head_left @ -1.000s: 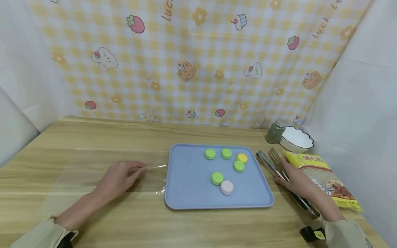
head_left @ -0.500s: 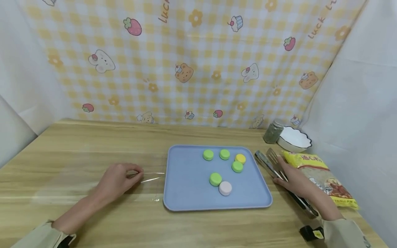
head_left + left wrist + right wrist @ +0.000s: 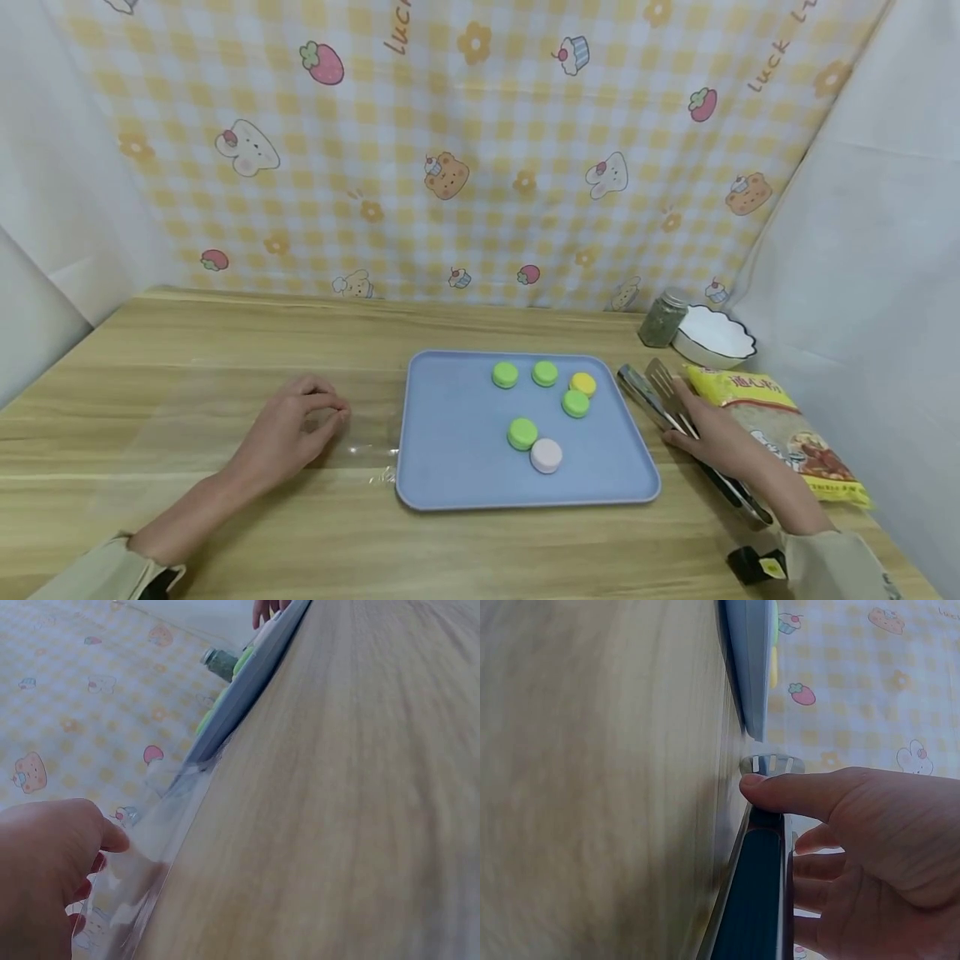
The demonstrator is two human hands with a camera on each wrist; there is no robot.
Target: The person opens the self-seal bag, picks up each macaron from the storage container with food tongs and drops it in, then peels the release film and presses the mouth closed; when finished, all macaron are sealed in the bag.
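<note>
My left hand (image 3: 288,429) is left of the blue tray (image 3: 457,492), thumb and fingertips together. It pinches a clear plastic sheet (image 3: 176,814), which lies over the wood and reaches the tray's left side; whether it is a bag I cannot tell. On the tray sit several green macarons (image 3: 522,433), a yellow macaron (image 3: 582,384) and a pale pink macaron (image 3: 547,456). Right of the tray, my right hand (image 3: 716,437) holds metal tongs (image 3: 750,892) with dark grips, thumb on one side and fingers on the other. The tongs lie along the tabletop.
A yellow food packet (image 3: 780,433) lies just beyond my right hand. Behind it stand a white scalloped bowl (image 3: 716,333) and a glass jar of dried herbs (image 3: 663,318). A small black object (image 3: 750,565) is by the right sleeve. A checked curtain (image 3: 480,217) hangs at the back.
Bright creases in the plastic by my left hand have shifted, and the fingers are slightly rearranged. My right hand and the tongs stay put. The head view moved slightly.
</note>
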